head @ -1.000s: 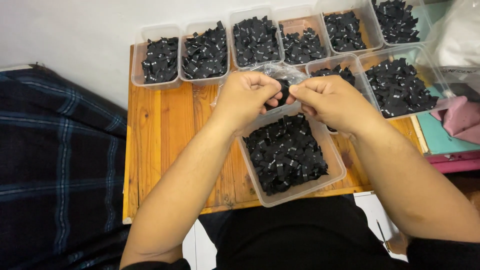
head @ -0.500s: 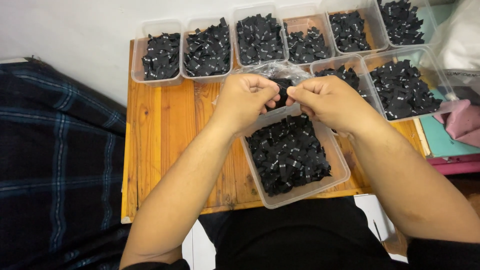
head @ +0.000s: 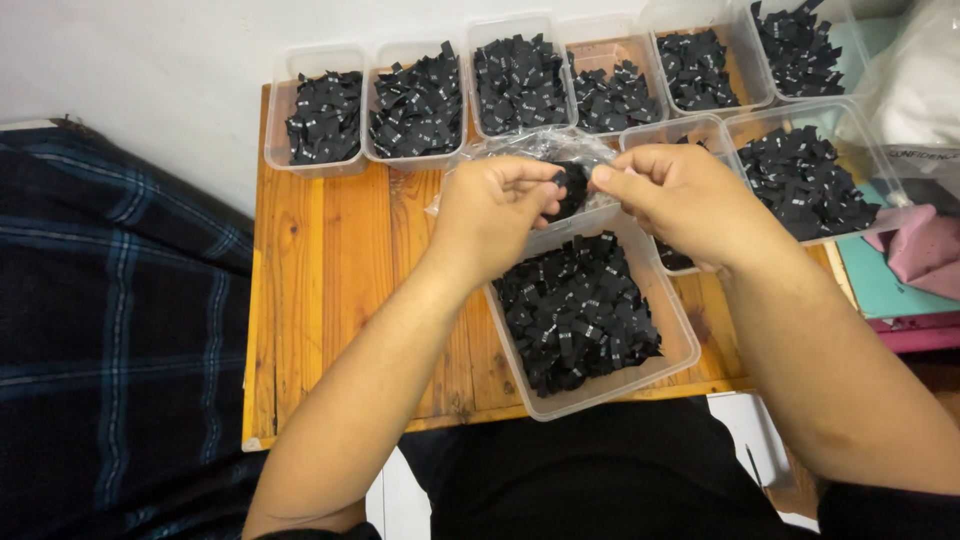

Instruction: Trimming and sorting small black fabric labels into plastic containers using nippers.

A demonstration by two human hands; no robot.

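Centre of the frame: you are holding a small clear plastic bag point(head: 530, 150) of black fabric labels between both hands, just above the near end of a clear tub point(head: 680, 345) full of the same black labels point(head: 575, 310). Your left hand point(head: 490, 215) is gripping the bag with fingers curled shut on it. Your right hand point(head: 690, 200) is pinching at the bag's mouth, thumb and fingertips pressed together on the dark bundle point(head: 573, 185). Both hands are nearly touching. Along the upper edge, a row of similar tubs point(head: 315, 115) is sitting on the orange wooden table point(head: 320, 260). A dark plaid cloth point(head: 110, 320) is lying at the left.
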